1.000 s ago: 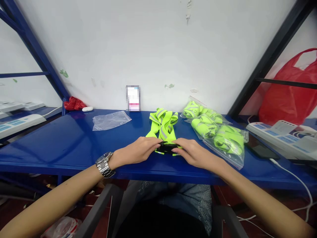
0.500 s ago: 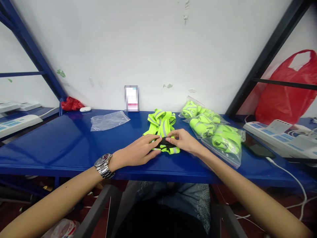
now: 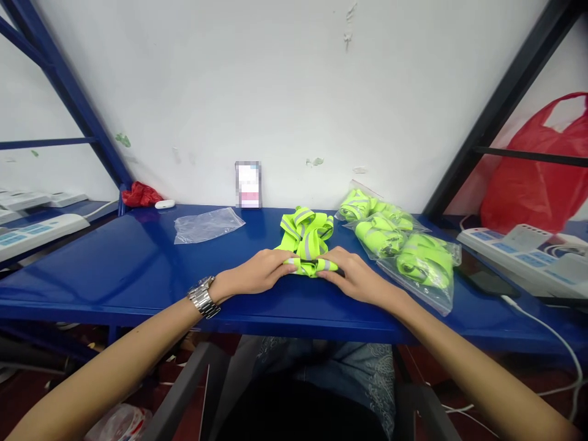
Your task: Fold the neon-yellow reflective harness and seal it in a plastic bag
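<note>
A neon yellow-green reflective strap bundle (image 3: 303,234) with grey stripes lies on the blue table (image 3: 138,263) in front of me. My left hand (image 3: 260,271) pinches the near-left end of the strap between thumb and fingers. On the other side, my right hand (image 3: 351,274) grips its near-right end the same way. Between the two hands the near part is folded over, with a little black showing at the middle. Loops of the strap spread out behind my fingers.
A flat clear plastic bag (image 3: 209,225) lies left of the strap. Several bagged yellow-green bundles (image 3: 422,260) are piled at the right, by a dark phone (image 3: 489,282) on a white cable. Another phone (image 3: 248,185) leans on the wall. White power strips (image 3: 43,236) flank the table.
Both hands have shifted from the black piece at the strap's near end to its two sides. The near strap is now folded up over the black piece, mostly hiding it.
</note>
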Demonstrator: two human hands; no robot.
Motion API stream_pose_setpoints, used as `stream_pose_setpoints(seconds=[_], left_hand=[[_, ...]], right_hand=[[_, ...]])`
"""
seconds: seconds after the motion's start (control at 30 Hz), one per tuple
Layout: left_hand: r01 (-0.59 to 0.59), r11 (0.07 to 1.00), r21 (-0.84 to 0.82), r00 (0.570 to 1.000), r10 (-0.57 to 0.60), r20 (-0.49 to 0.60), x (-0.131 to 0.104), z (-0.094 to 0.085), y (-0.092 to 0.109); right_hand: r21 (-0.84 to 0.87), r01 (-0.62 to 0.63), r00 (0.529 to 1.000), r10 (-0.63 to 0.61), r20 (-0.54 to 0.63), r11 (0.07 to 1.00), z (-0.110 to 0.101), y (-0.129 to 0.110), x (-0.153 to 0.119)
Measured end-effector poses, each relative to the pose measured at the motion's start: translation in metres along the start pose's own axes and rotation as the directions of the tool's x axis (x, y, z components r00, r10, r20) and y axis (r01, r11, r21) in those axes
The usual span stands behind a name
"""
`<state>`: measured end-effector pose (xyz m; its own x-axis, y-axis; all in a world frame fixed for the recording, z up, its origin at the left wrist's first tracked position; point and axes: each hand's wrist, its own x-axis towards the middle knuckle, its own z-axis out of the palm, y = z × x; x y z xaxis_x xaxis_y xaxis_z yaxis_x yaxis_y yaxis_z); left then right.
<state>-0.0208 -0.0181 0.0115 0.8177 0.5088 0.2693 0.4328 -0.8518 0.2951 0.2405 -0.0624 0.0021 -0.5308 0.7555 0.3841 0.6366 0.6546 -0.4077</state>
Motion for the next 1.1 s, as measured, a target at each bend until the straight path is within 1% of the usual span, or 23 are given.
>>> stream_pose_setpoints(seconds=[0.1,0.13,0.17,0.2,0.27,0.3,0.33,0.37,0.43,0.53,0.6,0.67,0.73,0.8,0.87,0.93,0.97,1.03,1.1], left_hand=[[0.144,0.977,-0.155,0.989,-0.148,-0.015,-0.001,-0.001,-0.001],[0.164,0.972,-0.170,0.984,-0.173,-0.039,0.000,0.001,-0.002],[0.165,0.974,-0.154,0.980,-0.180,-0.084,0.001,0.004,-0.003],[0.153,0.983,-0.103,0.976,-0.167,-0.143,0.003,0.007,-0.005],[0.113,0.992,0.061,0.960,-0.093,-0.265,0.006,0.013,-0.008],[0.093,0.986,0.140,0.953,-0.047,-0.299,0.007,0.015,-0.009],[0.071,0.976,0.204,0.953,-0.006,-0.302,0.008,0.017,-0.010],[0.047,0.968,0.248,0.960,0.025,-0.278,0.008,0.017,-0.010],[0.001,0.960,0.281,0.979,0.055,-0.194,0.006,0.015,-0.010],[-0.034,0.952,0.304,0.994,0.065,-0.091,0.000,0.008,-0.007],[-0.039,0.944,0.326,0.997,0.060,-0.053,-0.003,0.004,-0.004],[-0.046,0.931,0.362,0.998,0.059,-0.025,-0.004,0.002,-0.002],[-0.068,0.914,0.400,0.997,0.077,-0.007,-0.003,0.003,-0.002],[-0.098,0.899,0.426,0.994,0.107,0.002,0.000,0.006,-0.005],[-0.098,0.905,0.415,0.994,0.109,-0.002,0.003,0.008,-0.008],[-0.068,0.932,0.356,0.997,0.080,-0.019,0.006,0.010,-0.011],[-0.047,0.949,0.311,0.997,0.061,-0.037,0.008,0.009,-0.011],[-0.002,0.981,0.196,0.998,0.015,-0.067,0.012,0.008,-0.012],[0.064,0.995,0.079,0.995,-0.058,-0.087,0.016,0.008,-0.011]], right_hand=[[0.103,-0.149,0.988,0.145,0.045,0.983,0.003,-0.006,0.013],[0.133,-0.192,0.981,0.186,0.055,0.972,0.005,-0.007,0.017],[0.153,-0.227,0.974,0.224,0.041,0.962,0.006,-0.008,0.020],[0.162,-0.258,0.966,0.260,0.008,0.952,0.008,-0.009,0.021],[0.169,-0.310,0.944,0.323,-0.059,0.936,0.011,-0.010,0.022],[0.167,-0.330,0.935,0.346,-0.081,0.929,0.012,-0.010,0.021],[0.156,-0.343,0.929,0.359,-0.093,0.926,0.013,-0.009,0.020],[0.128,-0.346,0.928,0.359,-0.101,0.929,0.014,-0.008,0.018],[0.025,-0.325,0.935,0.325,-0.144,0.945,0.016,-0.005,0.016],[-0.135,-0.263,0.941,0.223,-0.255,0.955,0.019,0.000,0.014],[-0.171,-0.204,0.944,0.147,-0.294,0.964,0.021,0.001,0.013],[-0.202,-0.115,0.959,0.056,-0.278,0.973,0.021,0.000,0.012],[-0.255,-0.032,0.972,-0.030,-0.235,0.966,0.019,-0.004,0.008],[-0.312,0.027,0.979,-0.088,-0.182,0.950,0.017,-0.006,0.003],[-0.349,0.069,0.984,-0.121,-0.131,0.935,0.014,-0.005,-0.001],[-0.348,0.087,0.988,-0.125,-0.091,0.934,0.012,-0.003,-0.002],[-0.333,0.076,0.991,-0.108,-0.079,0.940,0.011,-0.001,0.000],[-0.277,0.014,0.997,-0.033,-0.064,0.961,0.009,0.000,0.005],[-0.203,-0.071,0.997,0.061,-0.054,0.977,0.007,-0.002,0.012]])
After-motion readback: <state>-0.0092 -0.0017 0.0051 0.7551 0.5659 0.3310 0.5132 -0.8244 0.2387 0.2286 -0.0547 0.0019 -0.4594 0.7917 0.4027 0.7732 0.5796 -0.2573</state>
